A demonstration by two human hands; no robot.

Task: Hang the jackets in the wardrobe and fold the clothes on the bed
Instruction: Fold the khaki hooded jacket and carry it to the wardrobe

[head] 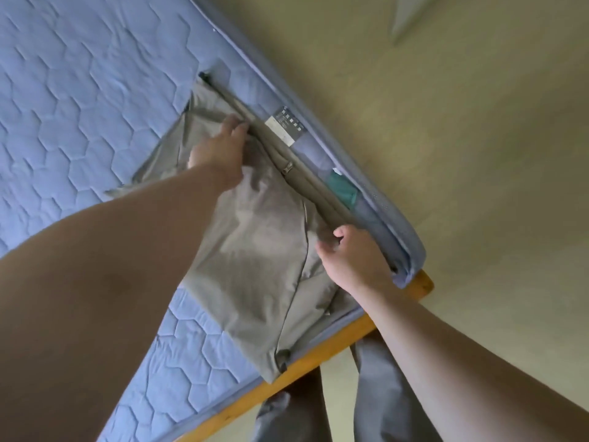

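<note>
Blur softened most of the frame, so we could not tell whether the khaki garment (264, 250) was a jacket or trousers. We made out only a long seam down its lower half, a small loop on its folded band and a dark end at its upper tip. It lay flat on the blue quilted mattress (79, 106) in the middle of the frame, along the mattress's right-hand edge and reaching down to the corner at lower centre. Our left forearm covered part of its left side and a wide strip of mattress in the lower left.

The left hand (220, 148), at centre frame, had its fingers bent down onto the folded band at the garment's upper edge. The fingertips sank into the cloth and we judged them to be gripping the fold, though the thumb was hard to make out. The right hand (353, 256), right of centre, pinched the garment's right edge between curled fingers and thumb, just beside the mattress side.

On that side sat a white and dark label (285, 126) with rows of small print too blurred for us to read. Lower down was a green tag (342, 189), also unreadable. The wooden bed frame (334, 342) showed only as a strip under the mattress. Our grey trouser legs (379, 393) were cut off by the bottom edge. A pale shape (411, 14) above the yellowish floor (478, 154) at the upper right was cropped and beyond identifying.
</note>
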